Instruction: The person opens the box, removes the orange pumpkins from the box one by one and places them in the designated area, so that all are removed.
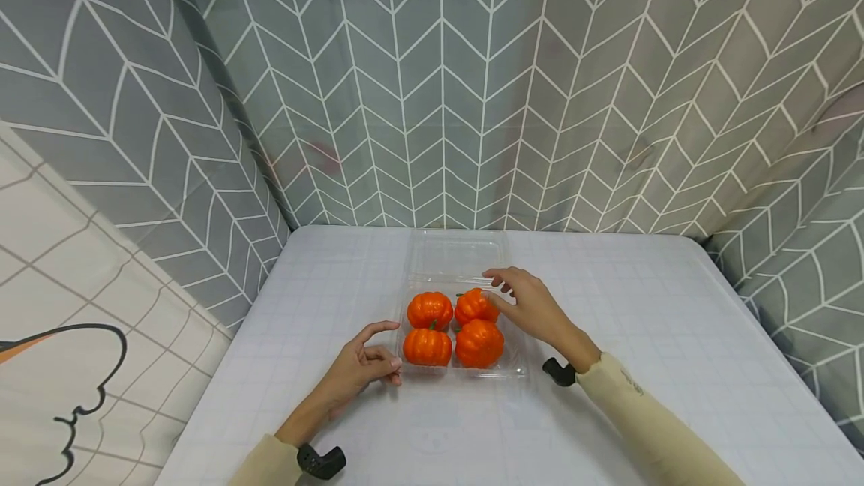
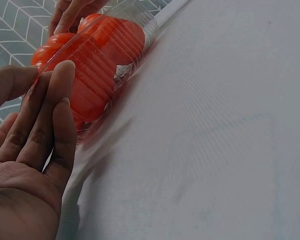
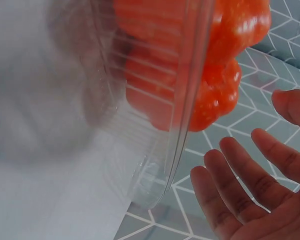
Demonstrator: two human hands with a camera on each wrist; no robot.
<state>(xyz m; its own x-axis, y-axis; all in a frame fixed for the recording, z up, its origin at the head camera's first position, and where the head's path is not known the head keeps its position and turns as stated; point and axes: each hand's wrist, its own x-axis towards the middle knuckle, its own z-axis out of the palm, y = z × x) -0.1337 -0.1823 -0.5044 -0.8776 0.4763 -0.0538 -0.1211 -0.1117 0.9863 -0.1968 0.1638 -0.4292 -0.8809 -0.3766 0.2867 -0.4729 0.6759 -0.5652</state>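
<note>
Straight to four orange vegetables, packed two by two inside the clear container, perhaps nested so as not to roll. At its near-left edge, a left hand, likely steadying; pinch or mere touch, cannot tell. Over the far-right vegetable, a right hand, wide and holding nothing, partly in the way of the lid, open behind. White table underneath, patterned wall beyond.

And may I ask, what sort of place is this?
Probably a small screened-off work corner, indoors: what look like patterned curtains stand behind and beside a white table, where a clear tray holds orange pumpkins.
</note>
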